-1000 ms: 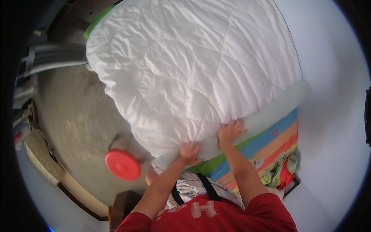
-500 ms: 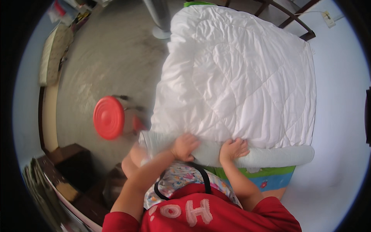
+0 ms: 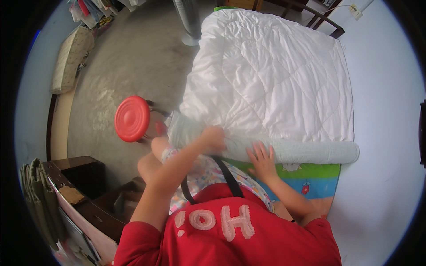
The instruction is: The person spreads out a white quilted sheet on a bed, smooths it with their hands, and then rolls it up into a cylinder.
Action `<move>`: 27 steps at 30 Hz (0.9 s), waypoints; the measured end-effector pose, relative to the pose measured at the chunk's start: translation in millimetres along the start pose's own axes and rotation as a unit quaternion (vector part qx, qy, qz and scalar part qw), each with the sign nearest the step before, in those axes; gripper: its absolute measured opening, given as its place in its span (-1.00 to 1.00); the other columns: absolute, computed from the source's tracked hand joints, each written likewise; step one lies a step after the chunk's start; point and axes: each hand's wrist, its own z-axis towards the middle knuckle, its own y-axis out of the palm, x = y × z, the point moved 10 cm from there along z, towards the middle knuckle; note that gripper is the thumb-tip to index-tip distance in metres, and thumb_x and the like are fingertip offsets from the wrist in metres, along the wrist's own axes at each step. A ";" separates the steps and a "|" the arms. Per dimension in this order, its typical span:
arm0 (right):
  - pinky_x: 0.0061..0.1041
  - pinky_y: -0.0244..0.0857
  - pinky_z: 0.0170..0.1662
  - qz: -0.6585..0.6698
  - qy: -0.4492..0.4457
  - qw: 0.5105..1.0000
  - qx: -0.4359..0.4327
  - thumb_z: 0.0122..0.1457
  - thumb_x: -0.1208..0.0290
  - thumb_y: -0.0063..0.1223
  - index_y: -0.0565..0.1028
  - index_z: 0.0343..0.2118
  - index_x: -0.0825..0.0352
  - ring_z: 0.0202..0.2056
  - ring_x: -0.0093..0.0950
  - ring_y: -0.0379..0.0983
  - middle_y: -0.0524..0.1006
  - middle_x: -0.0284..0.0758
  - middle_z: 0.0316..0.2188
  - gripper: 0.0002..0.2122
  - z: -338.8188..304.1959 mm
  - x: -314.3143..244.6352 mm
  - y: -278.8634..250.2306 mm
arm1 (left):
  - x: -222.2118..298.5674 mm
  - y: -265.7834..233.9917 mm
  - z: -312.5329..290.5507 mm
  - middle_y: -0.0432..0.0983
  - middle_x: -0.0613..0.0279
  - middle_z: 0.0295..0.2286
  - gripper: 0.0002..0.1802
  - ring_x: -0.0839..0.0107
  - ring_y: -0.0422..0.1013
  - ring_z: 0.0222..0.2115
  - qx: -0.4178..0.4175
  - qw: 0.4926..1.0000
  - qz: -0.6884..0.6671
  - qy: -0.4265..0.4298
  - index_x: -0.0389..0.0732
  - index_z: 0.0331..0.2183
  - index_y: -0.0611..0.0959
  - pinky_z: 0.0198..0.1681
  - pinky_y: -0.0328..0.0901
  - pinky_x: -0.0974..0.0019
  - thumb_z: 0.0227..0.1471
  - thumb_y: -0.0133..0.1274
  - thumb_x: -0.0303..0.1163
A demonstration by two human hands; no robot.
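A white quilt lies spread out in front of me, its surface wrinkled. Along its near edge runs a pale green-grey roll of padded bedding. My left hand is on the left part of this roll, curled like a fist and slightly blurred; what its fingers hold is hidden. Flat against the near side of the roll rests my right hand, fingers spread and holding nothing. Under the roll, a green and blue patterned mat shows on my side.
A red round stool stands on the grey floor to the left. Dark wooden furniture is at lower left. Farther off stand a tower fan and a dark wooden frame. A pale wall borders the right side.
The roll has moved away from me, and more of the patterned mat shows. My right hand has gone from curled over the roll to spread against it; my left hand has closed up.
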 end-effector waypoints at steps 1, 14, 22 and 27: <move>0.00 -0.14 0.10 0.000 0.003 1.000 -0.001 -0.44 0.22 0.36 0.16 0.09 0.15 0.12 -0.27 0.03 0.17 -0.22 0.06 -0.12 4.8 1.2 3.1 | 0.2 9.5 9.5 0.48 0.00 -0.62 -0.67 0.07 0.43 -0.53 -0.092 0.996 -0.004 -0.001 -0.20 -0.61 0.62 -0.42 0.33 0.17 -0.63 0.09 -0.25; -0.32 0.29 -0.22 0.214 0.024 0.950 -0.226 -0.39 0.22 0.31 0.48 -0.24 0.20 -0.30 -0.23 0.44 0.52 -0.20 -0.40 -0.49 125.3 73.4 51.0 | -65.6 -66.0 -8.3 0.52 0.04 -0.37 -0.36 0.18 0.40 -0.28 0.009 0.998 -0.006 -0.062 -0.18 -0.33 0.63 -0.19 0.26 0.21 -0.34 0.10 0.18; -0.51 0.27 -0.20 0.339 0.017 0.856 -0.390 -0.41 0.28 0.37 0.52 -0.29 0.27 -0.30 -0.41 0.46 0.55 -0.28 -0.35 -0.51 146.2 77.5 72.1 | -99.4 -44.8 -17.6 0.51 -0.05 -0.42 -0.24 0.03 0.41 -0.33 -0.056 0.987 0.027 -0.149 -0.21 -0.33 0.62 -0.22 0.27 0.14 -0.14 -0.22 0.33; -0.55 0.26 -0.20 0.355 0.043 0.832 -0.423 -0.39 0.32 0.38 0.52 -0.28 0.32 -0.31 -0.49 0.44 0.55 -0.31 -0.35 -0.52 146.0 79.0 80.3 | -107.5 -34.2 -12.2 0.51 -0.08 -0.43 -0.19 0.01 0.42 -0.36 -0.101 0.982 0.025 -0.160 -0.32 -0.38 0.61 -0.25 0.28 0.12 -0.05 -0.34 0.29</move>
